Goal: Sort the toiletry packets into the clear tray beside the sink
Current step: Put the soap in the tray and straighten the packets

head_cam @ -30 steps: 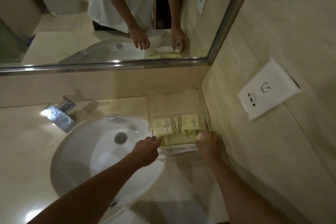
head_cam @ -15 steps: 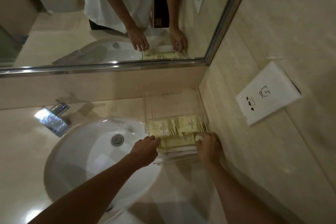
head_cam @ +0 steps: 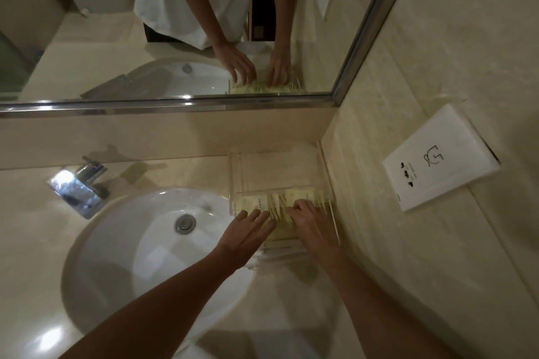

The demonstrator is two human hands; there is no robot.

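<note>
Packets [head_cam: 280,202] — pale yellow, lying in the tray [head_cam: 274,166] just right of the sink [head_cam: 140,242]. Left hand [head_cam: 248,230] laid flat, fingers spread; right hand [head_cam: 312,224] curled over them, grip unclear. Best squared gently — edges aligned.

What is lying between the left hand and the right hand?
In the head view, pale yellow toiletry packets in the clear tray fill the gap between the left hand and the right hand.

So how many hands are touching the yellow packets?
2. The left hand lies flat at the tray's sink side; the right hand presses the packets nearer the wall.
</note>
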